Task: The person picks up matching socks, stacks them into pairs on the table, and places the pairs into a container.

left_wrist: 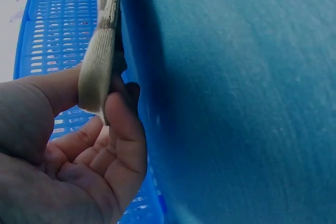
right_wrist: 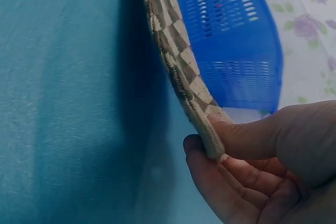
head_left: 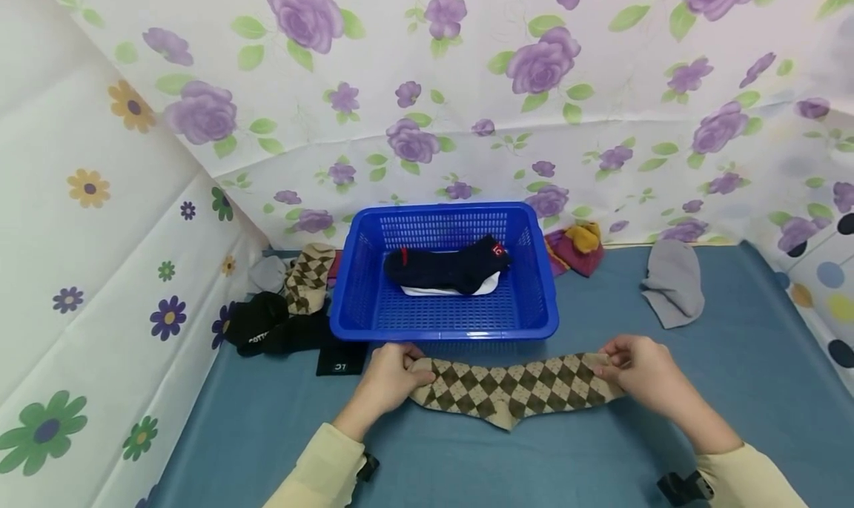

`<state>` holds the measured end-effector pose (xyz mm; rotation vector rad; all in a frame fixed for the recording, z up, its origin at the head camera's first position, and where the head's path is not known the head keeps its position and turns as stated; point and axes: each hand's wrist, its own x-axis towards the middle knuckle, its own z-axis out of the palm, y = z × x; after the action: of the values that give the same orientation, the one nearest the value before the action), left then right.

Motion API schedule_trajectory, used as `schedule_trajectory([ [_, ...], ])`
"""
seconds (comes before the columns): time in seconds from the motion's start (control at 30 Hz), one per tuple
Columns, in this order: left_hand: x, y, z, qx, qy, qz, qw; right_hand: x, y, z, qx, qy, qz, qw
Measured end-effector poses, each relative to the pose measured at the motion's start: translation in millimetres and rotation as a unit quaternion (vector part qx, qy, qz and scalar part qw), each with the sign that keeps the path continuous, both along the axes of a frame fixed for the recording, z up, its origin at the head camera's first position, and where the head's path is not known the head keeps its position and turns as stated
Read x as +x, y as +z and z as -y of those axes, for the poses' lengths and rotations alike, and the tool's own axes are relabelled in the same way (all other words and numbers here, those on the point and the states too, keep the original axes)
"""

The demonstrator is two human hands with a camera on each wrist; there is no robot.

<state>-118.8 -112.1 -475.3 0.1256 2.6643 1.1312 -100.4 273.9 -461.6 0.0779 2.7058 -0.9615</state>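
Observation:
A beige and brown argyle sock (head_left: 510, 389) is stretched sideways between my two hands, in front of the basket, with its heel pointing down toward me. My left hand (head_left: 394, 378) pinches one end between thumb and fingers; the left wrist view shows the plain beige end (left_wrist: 97, 72) in that pinch. At the other end my right hand (head_left: 640, 371) pinches the sock between thumb and forefinger, also plain in the right wrist view (right_wrist: 252, 161). Behind the sock stands a blue plastic basket (head_left: 443, 330), where a dark navy sock (head_left: 440, 269) lies on a white one (head_left: 490, 284).
Left of the basket lie another argyle sock (head_left: 310, 278), a grey sock (head_left: 268, 274) and black socks (head_left: 287, 334). Maroon and yellow socks (head_left: 580, 248) sit by its right side. Farther right is a grey sock (head_left: 674, 282). Flowered cloth (head_left: 467, 152) hangs behind the blue-covered table (head_left: 534, 471).

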Motion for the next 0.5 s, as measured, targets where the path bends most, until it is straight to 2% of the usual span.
schedule_trajectory([
  [0.23, 0.7, -5.0, -0.4, -0.011, 0.015, -0.005, 0.9998, -0.6, -4.9, 2.4, 0.021, 0.009, -0.004, 0.9997],
  [0.37, 5.0, 0.1, -1.5, -0.044, 0.028, -0.036, 0.998, -0.6, -1.2, 0.5, 0.035, 0.006, -0.011, 0.9993],
  [0.5, 11.6, 9.0, -4.6, -0.098, 0.032, -0.072, 0.9921, 0.2, 3.0, 0.3, 0.05, 0.001, -0.024, 0.9984],
])
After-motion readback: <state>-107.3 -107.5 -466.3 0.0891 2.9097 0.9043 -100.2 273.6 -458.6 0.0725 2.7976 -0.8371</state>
